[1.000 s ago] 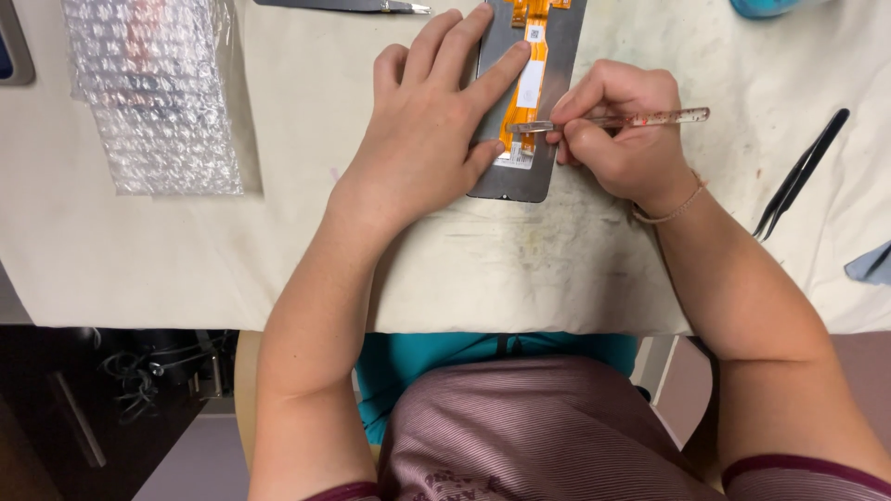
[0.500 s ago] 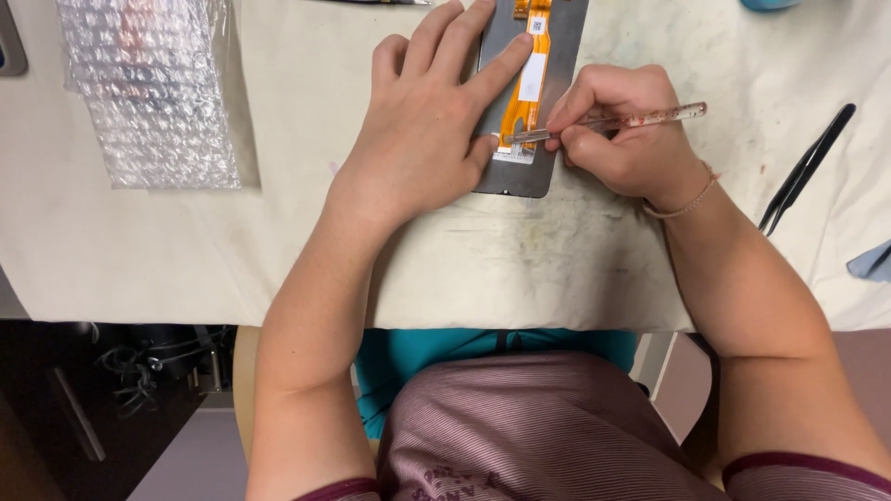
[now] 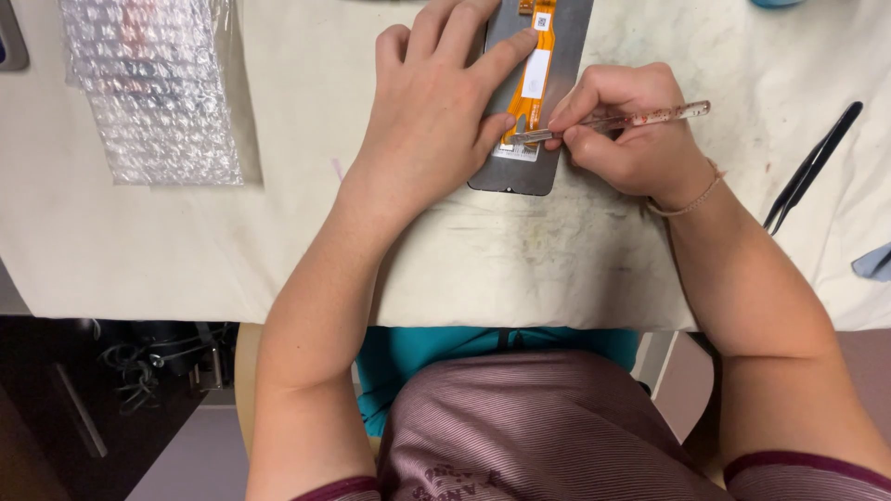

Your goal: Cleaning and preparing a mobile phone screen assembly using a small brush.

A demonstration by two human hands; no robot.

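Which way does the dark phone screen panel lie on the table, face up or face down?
Face down. The phone screen panel shows its grey back with the orange flex cable on top; it lies flat on the white table cover.

We see a dark grey phone screen panel (image 3: pixel 541 139) lying flat, back side up, on the cream-coloured work surface, its long axis running away from us and its top end cut off by the frame edge. An orange flex cable (image 3: pixel 535 70) runs lengthwise down its middle, carrying a white patch, and ends near the panel's near edge. Across the panel's lower part we see a slim pick tool (image 3: pixel 613 121) with a clear handle flecked red inside and a metal tip. It lies almost level, with the tip resting at the flex cable's lower end.
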